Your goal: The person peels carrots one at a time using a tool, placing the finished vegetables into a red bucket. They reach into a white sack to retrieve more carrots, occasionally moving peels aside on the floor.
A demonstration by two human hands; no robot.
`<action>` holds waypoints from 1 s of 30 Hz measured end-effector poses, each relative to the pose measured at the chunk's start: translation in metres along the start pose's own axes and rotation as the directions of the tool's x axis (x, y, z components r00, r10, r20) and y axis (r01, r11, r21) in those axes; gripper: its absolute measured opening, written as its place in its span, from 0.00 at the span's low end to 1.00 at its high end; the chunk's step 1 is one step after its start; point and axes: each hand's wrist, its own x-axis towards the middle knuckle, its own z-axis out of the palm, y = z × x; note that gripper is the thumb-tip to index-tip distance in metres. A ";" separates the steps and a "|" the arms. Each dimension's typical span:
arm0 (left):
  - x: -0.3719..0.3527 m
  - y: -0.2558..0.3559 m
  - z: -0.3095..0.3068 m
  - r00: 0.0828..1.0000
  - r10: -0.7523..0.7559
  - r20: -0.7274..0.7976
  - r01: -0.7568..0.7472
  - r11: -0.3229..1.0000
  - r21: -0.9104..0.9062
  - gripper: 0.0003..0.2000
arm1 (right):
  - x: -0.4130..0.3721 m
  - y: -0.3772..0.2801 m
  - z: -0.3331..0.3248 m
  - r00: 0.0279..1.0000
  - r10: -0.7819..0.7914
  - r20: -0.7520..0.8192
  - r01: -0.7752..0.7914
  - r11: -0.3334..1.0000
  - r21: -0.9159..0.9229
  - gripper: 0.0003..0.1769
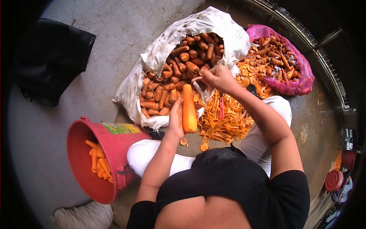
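Note:
My left hand [176,119] is closed around a large peeled carrot [189,110], bright orange and smooth, held upright over the front edge of the sack. To its upper right, my right hand [220,79] is in a pinch at the sack's mouth. What its fingers hold, if anything, I cannot make out; a pale strip of the sack and a carrot end lie close to the fingertips. Unpeeled carrots [162,93] fill the open white sack [131,82]. Below my right forearm, a red-handled tool [221,108] rests on the heap of carrot peelings [225,124].
A red bucket [131,135] lies tipped on its side at the left, with peeled carrots [100,162] inside. At upper right stands a pink sack [299,82] of carrots. A black item [53,61] lies on the concrete floor, and a pale sack [84,216] sits below the bucket.

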 end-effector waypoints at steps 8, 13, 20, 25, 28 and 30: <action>0.003 -0.006 0.000 0.988 0.101 -0.114 -0.092 0.992 0.089 0.16 | -0.011 -0.014 0.006 0.999 -0.042 -0.021 0.037 0.982 -0.184 0.24; 0.005 -0.006 -0.003 0.977 0.164 -0.137 -0.147 0.981 0.129 0.17 | -0.004 0.002 0.011 0.966 -0.257 0.029 0.253 0.914 -0.316 0.24; -0.009 -0.001 0.018 0.996 -0.009 -0.092 0.012 0.999 0.034 0.19 | -0.023 -0.004 0.034 0.915 -0.395 0.081 0.403 0.889 -0.216 0.21; 0.009 -0.008 -0.021 0.999 -0.041 -0.027 0.038 0.996 -0.080 0.19 | -0.034 -0.011 0.043 0.828 -0.546 0.129 0.560 0.790 -0.250 0.20; 0.009 -0.009 -0.014 0.996 -0.042 -0.074 0.036 0.995 -0.088 0.19 | -0.038 -0.015 0.047 0.810 -0.570 0.140 0.585 0.765 -0.268 0.19; 0.006 -0.010 -0.010 0.997 -0.041 -0.064 0.036 0.997 -0.068 0.18 | -0.037 -0.015 0.047 0.787 -0.602 0.136 0.612 0.733 -0.298 0.19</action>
